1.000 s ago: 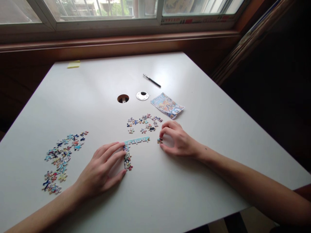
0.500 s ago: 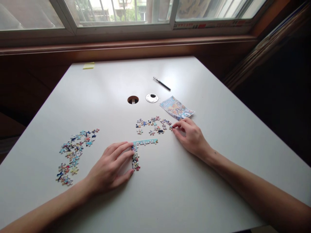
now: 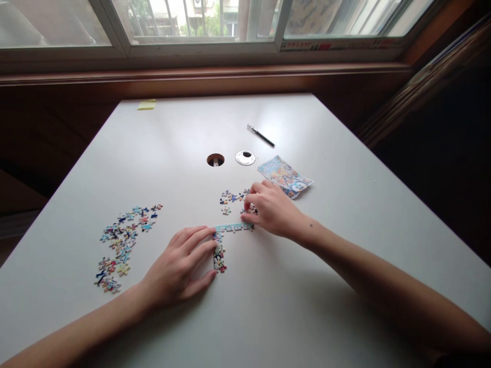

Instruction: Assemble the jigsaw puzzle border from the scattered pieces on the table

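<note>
A joined strip of puzzle pieces (image 3: pixel 226 236) lies on the white table (image 3: pixel 268 306), a light-blue row on top and a short column running down. My left hand (image 3: pixel 180 266) rests flat beside the column with its fingers stretched out and touching it. My right hand (image 3: pixel 270 209) sits curled at the right end of the blue row, its fingertips pinched over a small group of loose pieces (image 3: pixel 232 197). What those fingers hold is hidden.
A bigger scatter of loose pieces (image 3: pixel 123 240) lies to the left. Farther back are a printed puzzle bag (image 3: pixel 284 176), a round cable hole (image 3: pixel 215 160), its metal cap (image 3: pixel 245 157), a black pen (image 3: pixel 261 135) and a yellow sticky pad (image 3: pixel 146 105).
My right hand went from a lone piece to the right edge of the loose group, then came back left to the end of the blue row. The left hand stayed put.
</note>
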`<state>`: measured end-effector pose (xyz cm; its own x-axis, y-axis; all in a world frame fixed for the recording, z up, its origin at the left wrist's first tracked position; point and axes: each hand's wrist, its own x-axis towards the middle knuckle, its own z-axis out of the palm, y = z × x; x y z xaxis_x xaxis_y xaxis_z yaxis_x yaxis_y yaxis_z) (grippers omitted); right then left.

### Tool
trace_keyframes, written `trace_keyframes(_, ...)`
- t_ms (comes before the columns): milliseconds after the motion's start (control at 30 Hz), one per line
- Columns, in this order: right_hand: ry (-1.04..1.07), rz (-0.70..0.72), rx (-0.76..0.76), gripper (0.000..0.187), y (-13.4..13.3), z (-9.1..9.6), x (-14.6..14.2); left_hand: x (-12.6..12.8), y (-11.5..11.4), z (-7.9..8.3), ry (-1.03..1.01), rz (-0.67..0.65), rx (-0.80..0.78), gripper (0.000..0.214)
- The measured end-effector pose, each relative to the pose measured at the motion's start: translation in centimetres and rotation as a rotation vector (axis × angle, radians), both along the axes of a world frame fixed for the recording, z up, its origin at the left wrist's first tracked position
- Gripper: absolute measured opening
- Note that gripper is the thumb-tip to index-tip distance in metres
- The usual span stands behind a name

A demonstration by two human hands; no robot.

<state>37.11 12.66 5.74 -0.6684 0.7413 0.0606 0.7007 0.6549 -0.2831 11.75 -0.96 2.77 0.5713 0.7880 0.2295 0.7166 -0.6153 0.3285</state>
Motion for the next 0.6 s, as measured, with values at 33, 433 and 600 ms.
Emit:
trace_keyframes(33,-0.024,0.003,-0.006,0.015,0.0,0.1,-0.4,0.0,0.0,0.1,0.001,0.002,-0.002,0.040)
trace_keyframes(433,0.104,-0.031,-0.038,0.007,2.4,1.4,2.4,0.2,0.1,0.3,-0.003,-0.003,-0.022,0.040)
trace_keyframes(600,0.049,0.009,-0.022,0.011,0.9,0.0,1.4,0.2,0.1,0.3,0.003,0.004,-0.022,0.042)
